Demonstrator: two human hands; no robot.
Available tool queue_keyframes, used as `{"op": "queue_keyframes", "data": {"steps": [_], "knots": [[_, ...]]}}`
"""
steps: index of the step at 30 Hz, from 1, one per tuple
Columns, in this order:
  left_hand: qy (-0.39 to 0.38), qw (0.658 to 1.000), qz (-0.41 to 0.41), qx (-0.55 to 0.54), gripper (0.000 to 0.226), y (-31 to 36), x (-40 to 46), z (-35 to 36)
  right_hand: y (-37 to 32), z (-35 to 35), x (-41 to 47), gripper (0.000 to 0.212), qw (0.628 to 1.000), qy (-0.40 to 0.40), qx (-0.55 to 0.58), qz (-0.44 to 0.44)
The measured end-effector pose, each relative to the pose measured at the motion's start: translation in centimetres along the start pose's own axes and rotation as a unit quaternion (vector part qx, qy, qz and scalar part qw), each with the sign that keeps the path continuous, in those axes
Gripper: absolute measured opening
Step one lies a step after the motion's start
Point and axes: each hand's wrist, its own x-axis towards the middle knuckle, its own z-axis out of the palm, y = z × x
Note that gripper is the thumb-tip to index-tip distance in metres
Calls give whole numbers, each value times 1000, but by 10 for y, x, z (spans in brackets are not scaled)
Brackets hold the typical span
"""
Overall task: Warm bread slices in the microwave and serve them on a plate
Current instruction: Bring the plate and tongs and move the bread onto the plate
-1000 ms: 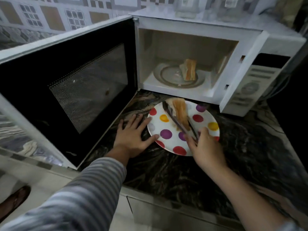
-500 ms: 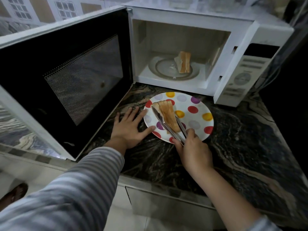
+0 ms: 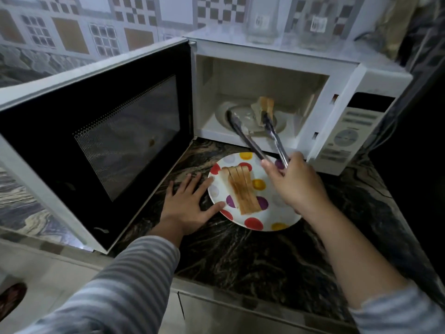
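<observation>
tongs (image 3: 257, 131) moved into microwave (image 3: 265, 75), right hand (image 3: 295, 182) fingers clamped on them; left hand (image 3: 190, 203) fingers apart.

A dark marbled desk (image 3: 265, 256) fills the lower middle. At twelve o'clock, a tiled wall (image 3: 96, 32) shows checkered and brown square patterns. Two clear glass jars (image 3: 262, 20) with small labels stand at one o'clock, the second jar (image 3: 317, 25) just beside the first. At seven o'clock a foot (image 3: 12, 297) shows on the pale floor (image 3: 48, 280).
</observation>
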Motion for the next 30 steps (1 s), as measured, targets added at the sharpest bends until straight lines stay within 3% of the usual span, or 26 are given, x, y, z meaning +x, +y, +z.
{"op": "queue_keyframes", "data": {"steps": [5, 12, 17, 23, 30], "knots": [[10, 1000, 1, -15, 88, -2, 2, -1, -10, -1, 84, 64, 998, 51, -16, 29], [7, 1000, -5, -29, 83, -2, 2, -3, 0, 33, 163, 63, 991, 31, 30, 128], [14, 999, -2, -42, 81, -3, 3, -3, 4, 46, 187, 63, 987, 26, -13, 157], [18, 999, 1, -38, 82, -6, 3, 0, -1, 56, 199, 43, 982, 27, -21, 183], [21, 999, 0, -44, 82, -5, 4, -1, 3, 56, 200, 39, 983, 38, -53, 170]]}}
